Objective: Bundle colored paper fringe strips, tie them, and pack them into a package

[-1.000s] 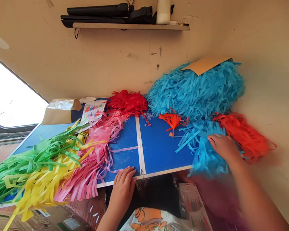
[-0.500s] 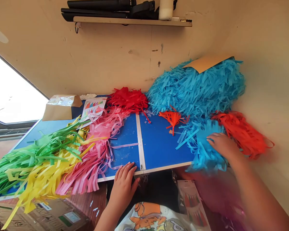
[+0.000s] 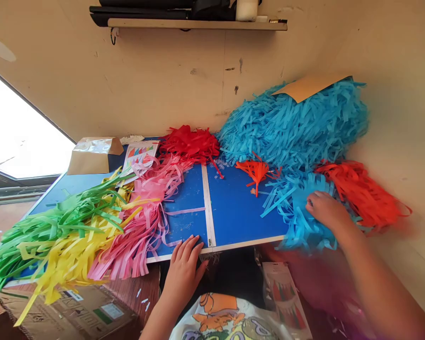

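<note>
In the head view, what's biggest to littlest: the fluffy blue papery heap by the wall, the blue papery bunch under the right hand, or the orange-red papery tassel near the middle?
1. Fluffy blue papery heap
2. Blue papery bunch, partly hidden by the right hand
3. Orange-red papery tassel

Fringe bundle (image 3: 296,212) on counter (image 3: 241,203), R frt; heap (image 3: 293,125) behind w/ paper (image 3: 311,88) atop; other bundles (image 3: 71,262) L; carton (image 3: 74,315) below L end.

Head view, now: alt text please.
Right hand over a small light-blue papery fringe bundle at right of a flat blue tabletop; left hand on its front edge. Green, yellow and pink papery fringes lie left, a large light-blue fringe heap back right.
</note>
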Demonstrator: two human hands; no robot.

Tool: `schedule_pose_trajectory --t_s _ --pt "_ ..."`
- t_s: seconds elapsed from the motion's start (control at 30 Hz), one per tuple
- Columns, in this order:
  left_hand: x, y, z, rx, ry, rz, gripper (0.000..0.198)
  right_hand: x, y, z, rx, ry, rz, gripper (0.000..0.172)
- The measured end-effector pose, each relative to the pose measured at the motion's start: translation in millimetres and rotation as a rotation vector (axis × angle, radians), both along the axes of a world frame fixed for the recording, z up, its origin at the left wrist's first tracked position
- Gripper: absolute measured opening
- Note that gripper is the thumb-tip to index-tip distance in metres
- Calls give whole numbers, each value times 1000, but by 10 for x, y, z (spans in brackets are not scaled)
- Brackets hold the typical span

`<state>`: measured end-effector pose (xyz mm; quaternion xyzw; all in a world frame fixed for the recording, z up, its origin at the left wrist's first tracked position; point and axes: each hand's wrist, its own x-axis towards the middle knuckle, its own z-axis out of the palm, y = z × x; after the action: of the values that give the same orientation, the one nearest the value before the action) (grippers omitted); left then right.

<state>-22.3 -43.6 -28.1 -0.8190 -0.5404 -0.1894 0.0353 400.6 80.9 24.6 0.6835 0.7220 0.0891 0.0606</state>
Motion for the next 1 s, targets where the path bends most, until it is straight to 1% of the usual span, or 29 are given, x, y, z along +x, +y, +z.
schedule_pose_trajectory --t_s 0.1,0.27,0.43,0.53,0.77,0.9,1.0 --pt "3 5 -1 3 6 1 30 -28 -39 -8 8 24 -77 19" --pt "-4 19 -25 49 20 2 30 -186 -217 -114 -7 26 -109 26" --pt "-24 38 -60 92 30 -9 30 -376 -373 -235 79 -10 -258 34" --pt "-23 40 -68 106 33 -10 30 -426 -391 -269 96 -9 -297 34" --pt "-26 37 -69 86 64 -5 32 -365 -340 -262 83 48 -295 36" --pt "-30 54 -78 104 68 -8 31 -325 -317 -222 78 65 -298 31" --pt "-33 60 -90 110 62 -7 32 -359 -319 -187 89 57 -319 30"
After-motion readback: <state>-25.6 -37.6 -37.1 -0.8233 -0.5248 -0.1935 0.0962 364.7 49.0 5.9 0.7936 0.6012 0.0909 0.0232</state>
